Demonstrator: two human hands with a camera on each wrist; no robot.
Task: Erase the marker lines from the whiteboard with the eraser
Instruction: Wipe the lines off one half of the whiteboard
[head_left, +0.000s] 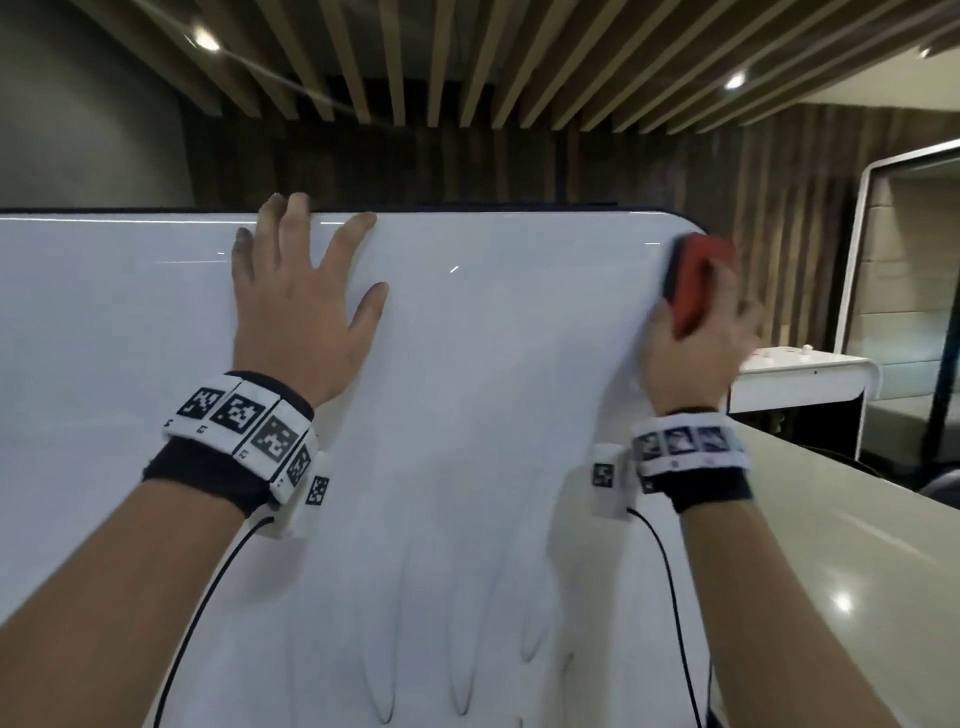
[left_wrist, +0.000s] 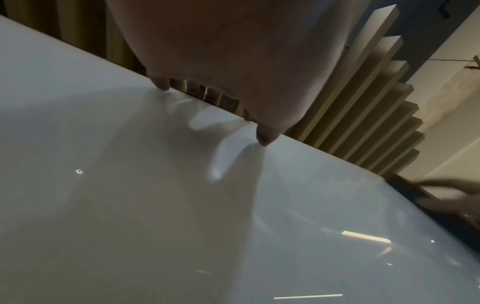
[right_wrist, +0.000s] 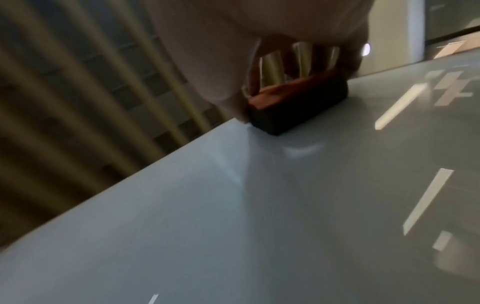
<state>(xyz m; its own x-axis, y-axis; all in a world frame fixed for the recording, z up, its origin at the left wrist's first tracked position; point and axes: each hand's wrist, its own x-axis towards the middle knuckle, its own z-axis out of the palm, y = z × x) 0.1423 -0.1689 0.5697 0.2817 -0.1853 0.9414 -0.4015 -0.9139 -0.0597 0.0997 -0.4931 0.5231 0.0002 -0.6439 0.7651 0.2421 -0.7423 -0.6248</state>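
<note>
The left hand (head_left: 306, 312) lies flat on the whiteboard (head_left: 467, 415), fingers (head_left: 353, 231) spread wide and straight, the tips reaching the board's far edge. In the left wrist view two fingertips (left_wrist: 265, 137) press on the glossy surface by that edge.

The right hand (head_left: 696, 353) grips the eraser (head_left: 693, 283), a red block with a dark felt face, fingers curled round it. The eraser sits pressed against the board near the far right corner; the right wrist view shows its dark face (right_wrist: 298, 105) touching the surface just beside the edge.

Faint grey smears (head_left: 462, 670) show on the near part of the board. A pale counter (head_left: 841, 545) runs along the right.
</note>
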